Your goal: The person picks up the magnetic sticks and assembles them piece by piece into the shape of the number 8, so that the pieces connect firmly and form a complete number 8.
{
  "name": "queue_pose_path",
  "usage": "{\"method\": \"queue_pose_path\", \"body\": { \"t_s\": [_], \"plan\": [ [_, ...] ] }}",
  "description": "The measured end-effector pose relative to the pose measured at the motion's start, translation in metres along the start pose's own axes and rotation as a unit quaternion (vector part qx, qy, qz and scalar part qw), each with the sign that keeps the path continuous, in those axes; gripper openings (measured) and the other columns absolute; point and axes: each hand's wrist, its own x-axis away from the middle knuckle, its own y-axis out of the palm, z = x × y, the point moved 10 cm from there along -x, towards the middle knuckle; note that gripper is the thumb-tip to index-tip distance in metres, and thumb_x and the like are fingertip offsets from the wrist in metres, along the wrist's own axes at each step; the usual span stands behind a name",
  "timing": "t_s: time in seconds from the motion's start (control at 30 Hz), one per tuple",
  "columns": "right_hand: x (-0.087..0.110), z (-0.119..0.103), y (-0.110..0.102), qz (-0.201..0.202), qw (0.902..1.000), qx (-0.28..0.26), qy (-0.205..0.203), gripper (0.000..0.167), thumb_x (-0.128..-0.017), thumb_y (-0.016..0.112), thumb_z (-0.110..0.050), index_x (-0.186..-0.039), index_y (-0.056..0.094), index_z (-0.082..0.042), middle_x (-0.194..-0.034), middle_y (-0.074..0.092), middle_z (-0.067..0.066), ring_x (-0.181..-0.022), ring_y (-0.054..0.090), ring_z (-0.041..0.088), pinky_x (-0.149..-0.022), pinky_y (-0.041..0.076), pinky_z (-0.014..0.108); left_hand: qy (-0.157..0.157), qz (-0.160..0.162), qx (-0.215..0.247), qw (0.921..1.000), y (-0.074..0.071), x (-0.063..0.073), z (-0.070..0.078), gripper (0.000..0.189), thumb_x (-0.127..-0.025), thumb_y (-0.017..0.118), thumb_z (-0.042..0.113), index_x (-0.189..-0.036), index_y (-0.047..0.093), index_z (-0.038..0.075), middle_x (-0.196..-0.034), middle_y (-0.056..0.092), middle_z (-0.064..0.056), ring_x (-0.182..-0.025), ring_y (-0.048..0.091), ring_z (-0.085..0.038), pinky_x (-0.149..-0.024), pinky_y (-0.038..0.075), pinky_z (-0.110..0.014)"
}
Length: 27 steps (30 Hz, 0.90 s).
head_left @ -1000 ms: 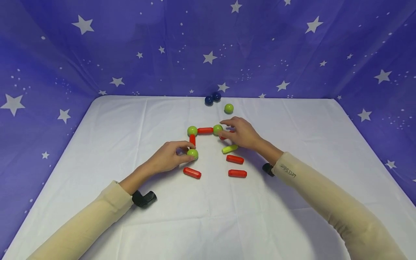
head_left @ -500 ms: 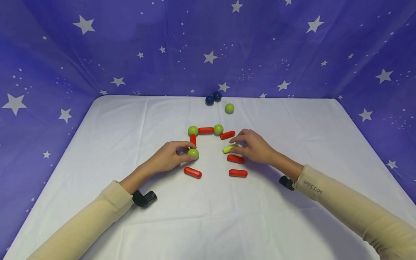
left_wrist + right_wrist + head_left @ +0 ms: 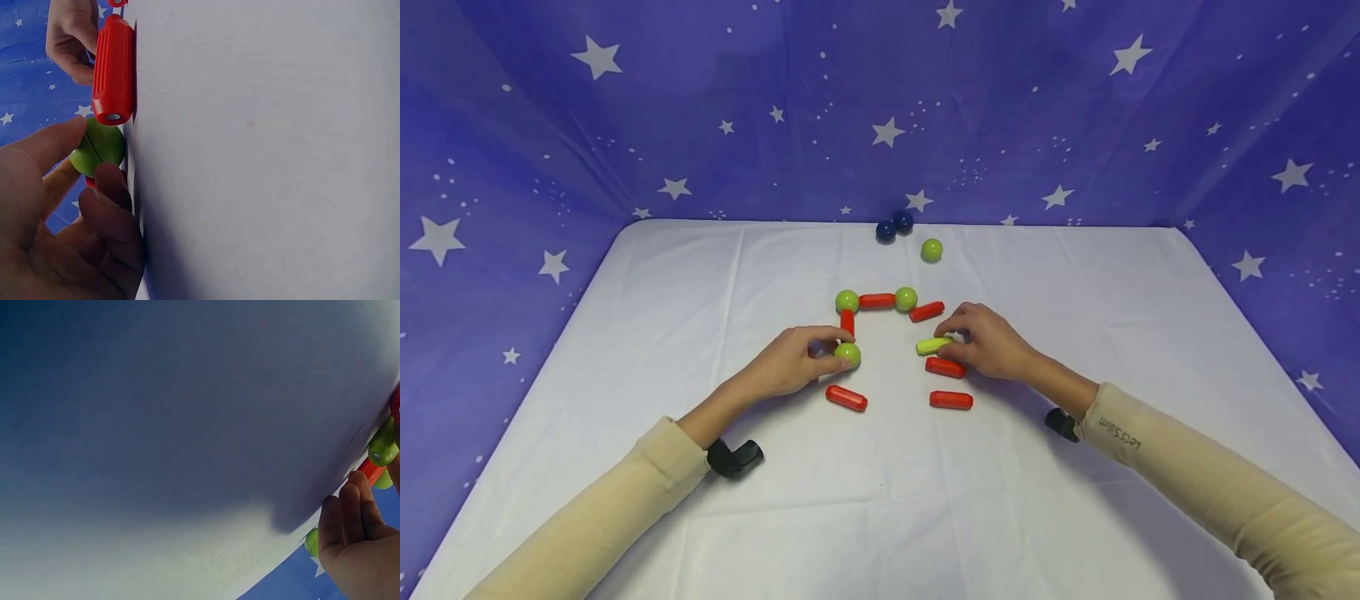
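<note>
My left hand (image 3: 790, 362) pinches a green ball (image 3: 848, 355) between thumb and fingers. A red rod (image 3: 847, 322) runs from that ball to a second green ball (image 3: 847, 301). From there another red rod (image 3: 877, 300) reaches a third green ball (image 3: 906, 298), so the pieces form a corner. Thumb and index finger of my right hand (image 3: 988, 342) close around the right end of a yellow-green rod (image 3: 929, 346). In the right wrist view this rod (image 3: 381, 449) shows at the right edge, with the fingertips partly cut off.
Loose red rods lie near the hands: one (image 3: 927, 312) behind the yellow-green rod, two (image 3: 945, 367) in front of it, and one (image 3: 846, 398) before the left hand. Two dark blue balls (image 3: 886, 232) and a green ball (image 3: 932, 250) sit at the back of the white-covered table.
My right hand has moved from the far-right ball and red rod back toward me, to the yellow-green rod, and its fingers have closed there. My left hand stays on its ball.
</note>
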Motion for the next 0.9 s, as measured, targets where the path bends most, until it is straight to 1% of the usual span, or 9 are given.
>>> {"method": "queue_pose_path", "body": {
  "t_s": [0.13,0.3,0.43,0.67,0.9],
  "plan": [
    [-0.001,0.000,0.001,-0.003,1.0000,0.008,0.004,0.021,-0.086,0.077,-0.012,-0.107,0.075,-0.007,-0.099,0.063,0.007,-0.093,0.056,0.026,-0.082,0.047,0.039,0.001,0.001,0.003,1.0000,0.000,0.000,0.000,0.032,-0.091,0.073,0.024,-0.122,0.068,0.016,-0.107,0.065,-0.005,-0.063,0.055,-0.016,-0.062,0.047,-0.033],
    [-0.001,-0.001,0.002,-0.004,0.9998,0.019,-0.001,0.021,-0.086,0.076,-0.011,-0.107,0.075,-0.007,-0.099,0.064,0.007,-0.092,0.057,0.025,-0.082,0.047,0.039,0.003,0.001,0.002,1.0000,0.000,0.000,0.000,0.033,-0.091,0.073,0.025,-0.122,0.068,0.016,-0.106,0.065,-0.004,-0.063,0.054,-0.016,-0.062,0.047,-0.033],
    [0.000,-0.003,0.001,0.003,0.9998,0.020,-0.001,0.021,-0.086,0.076,-0.012,-0.107,0.075,-0.007,-0.098,0.065,0.004,-0.091,0.057,0.022,-0.082,0.048,0.038,0.002,0.001,0.001,1.0000,0.000,0.000,0.000,0.032,-0.091,0.073,0.024,-0.121,0.068,0.016,-0.106,0.065,-0.004,-0.063,0.054,-0.016,-0.063,0.046,-0.033],
    [-0.002,-0.016,-0.001,0.029,0.9992,0.002,-0.028,0.020,-0.086,0.077,-0.013,-0.105,0.074,-0.007,-0.097,0.068,0.002,-0.092,0.058,0.023,-0.085,0.049,0.040,0.003,0.002,0.000,1.0000,-0.001,0.001,-0.002,0.033,-0.091,0.073,0.025,-0.122,0.068,0.015,-0.107,0.065,-0.005,-0.062,0.054,-0.016,-0.063,0.047,-0.033],
    [-0.010,-0.029,0.005,0.026,0.9992,-0.015,-0.027,0.021,-0.087,0.076,-0.011,-0.107,0.074,-0.007,-0.100,0.069,0.002,-0.095,0.057,0.025,-0.086,0.048,0.041,-0.001,0.000,0.003,1.0000,0.001,0.000,-0.003,0.035,-0.091,0.073,0.025,-0.123,0.067,0.015,-0.108,0.066,-0.005,-0.061,0.057,-0.016,-0.062,0.049,-0.034]
  ]
}}
